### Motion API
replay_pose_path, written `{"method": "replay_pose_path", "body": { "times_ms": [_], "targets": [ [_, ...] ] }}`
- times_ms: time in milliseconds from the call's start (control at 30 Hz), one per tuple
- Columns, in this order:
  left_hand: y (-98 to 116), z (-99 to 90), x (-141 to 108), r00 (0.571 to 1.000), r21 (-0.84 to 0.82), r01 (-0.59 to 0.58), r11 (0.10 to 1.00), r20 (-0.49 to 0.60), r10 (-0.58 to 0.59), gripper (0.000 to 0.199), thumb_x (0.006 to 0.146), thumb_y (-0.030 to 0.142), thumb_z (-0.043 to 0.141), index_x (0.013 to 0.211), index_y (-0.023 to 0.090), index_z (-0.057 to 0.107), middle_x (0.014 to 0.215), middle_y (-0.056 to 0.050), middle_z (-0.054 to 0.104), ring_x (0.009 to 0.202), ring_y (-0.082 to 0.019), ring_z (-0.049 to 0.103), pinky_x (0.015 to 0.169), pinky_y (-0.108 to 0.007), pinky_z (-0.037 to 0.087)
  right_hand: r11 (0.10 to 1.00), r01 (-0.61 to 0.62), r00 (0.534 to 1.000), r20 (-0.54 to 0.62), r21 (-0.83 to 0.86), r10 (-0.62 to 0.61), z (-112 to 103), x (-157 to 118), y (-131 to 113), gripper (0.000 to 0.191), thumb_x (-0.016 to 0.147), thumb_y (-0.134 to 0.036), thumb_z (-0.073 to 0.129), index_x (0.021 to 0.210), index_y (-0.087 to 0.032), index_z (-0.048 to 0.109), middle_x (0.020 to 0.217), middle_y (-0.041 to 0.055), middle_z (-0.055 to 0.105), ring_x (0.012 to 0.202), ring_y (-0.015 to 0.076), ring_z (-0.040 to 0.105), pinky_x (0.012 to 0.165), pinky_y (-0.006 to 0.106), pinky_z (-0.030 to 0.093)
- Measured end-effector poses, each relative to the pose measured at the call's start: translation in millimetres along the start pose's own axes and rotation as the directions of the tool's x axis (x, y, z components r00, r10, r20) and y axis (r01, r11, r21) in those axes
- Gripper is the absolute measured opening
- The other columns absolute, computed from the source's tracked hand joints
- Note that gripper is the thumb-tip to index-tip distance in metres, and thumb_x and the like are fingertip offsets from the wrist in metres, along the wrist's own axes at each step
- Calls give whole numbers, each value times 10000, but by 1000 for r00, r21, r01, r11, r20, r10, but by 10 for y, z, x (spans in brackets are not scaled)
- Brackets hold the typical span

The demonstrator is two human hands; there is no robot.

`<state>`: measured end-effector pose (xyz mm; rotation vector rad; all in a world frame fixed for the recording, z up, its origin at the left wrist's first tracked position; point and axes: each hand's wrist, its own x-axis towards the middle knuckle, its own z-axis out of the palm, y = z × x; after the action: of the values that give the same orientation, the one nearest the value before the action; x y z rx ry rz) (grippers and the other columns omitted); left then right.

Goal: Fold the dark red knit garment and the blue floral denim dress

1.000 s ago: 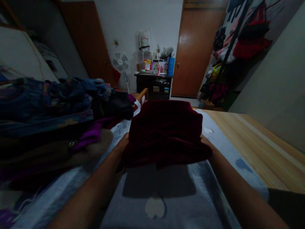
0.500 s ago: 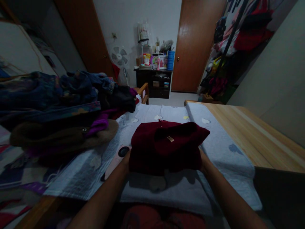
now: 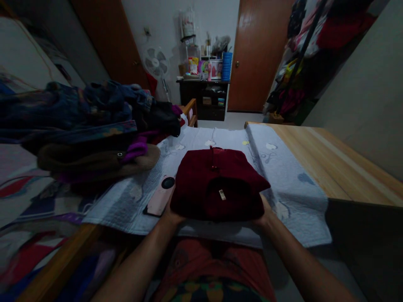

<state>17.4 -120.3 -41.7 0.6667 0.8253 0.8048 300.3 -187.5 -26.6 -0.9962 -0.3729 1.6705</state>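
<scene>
A folded dark red garment (image 3: 195, 180) lies over the pale blue quilted cloth in front of me, its neck opening facing me and a small light label showing inside. My left hand (image 3: 175, 213) grips the garment's near left corner. At the near right corner my right hand (image 3: 263, 212) holds it too. Fingers of both hands are largely hidden under and behind the fabric. Just left of my left hand, a pink phone (image 3: 157, 201) with a round black camera patch rests on the cloth (image 3: 292, 184).
A heap of clothes (image 3: 94, 121), denim, brown and purple, is piled on the left. Bare wooden boards (image 3: 340, 163) run along the right. Beyond stand a wooden chair (image 3: 192, 110), a white fan (image 3: 156, 63), a dark cabinet (image 3: 201, 98) and hanging clothes (image 3: 343, 33).
The garment has come nearer to me and tilted, so its top face and neck opening show more. Both hands moved with it. My view has dipped slightly, and more of the phone shows.
</scene>
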Motion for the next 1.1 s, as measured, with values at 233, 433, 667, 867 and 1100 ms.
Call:
{"method": "replay_pose_path", "body": {
  "times_ms": [233,433,667,867,1100],
  "targets": [
    [311,74,-279,993,-86,119,989,9,-119,610,766,626,593,1199,198,640,1093,-102,727,1107,-300,642,979,-463,487,982,85,994,-46,-172,-94,-139,-174,-102,419,827,-607,478,1005,-281,670,1058,33,741,1064,253,657,892,430,539],
    [548,205,-261,992,98,4,995,-124,8,517,750,471,726,1175,195,620,1068,-80,734,1039,-250,678,941,-371,522,966,103,980,-139,-239,-139,-4,-253,-443,217,850,-441,540,882,-263,661,938,7,755,952,210,689,831,331,559],
    [443,248,-156,981,260,-9,966,-184,59,621,599,345,877,1133,159,621,1048,-139,734,984,-285,695,937,-418,526,942,19,971,-220,-335,-98,39,-256,-484,183,788,-280,665,952,-211,621,927,39,738,770,175,681,738,291,547],
    [406,165,-124,989,327,44,944,-151,6,572,566,301,882,1077,176,659,1081,-130,729,1002,-297,688,970,-435,501,896,-49,973,-222,-442,-56,-50,-273,-431,270,791,-379,672,997,-211,629,993,65,741,815,198,687,753,326,530],
    [463,162,-133,982,308,104,946,-180,-49,468,557,260,860,983,175,688,985,-121,750,916,-305,707,922,-450,521,849,-199,951,-304,-489,48,-141,-235,-476,465,774,-593,632,1042,-214,661,1064,102,732,904,249,685,802,411,514]
  ]
}}
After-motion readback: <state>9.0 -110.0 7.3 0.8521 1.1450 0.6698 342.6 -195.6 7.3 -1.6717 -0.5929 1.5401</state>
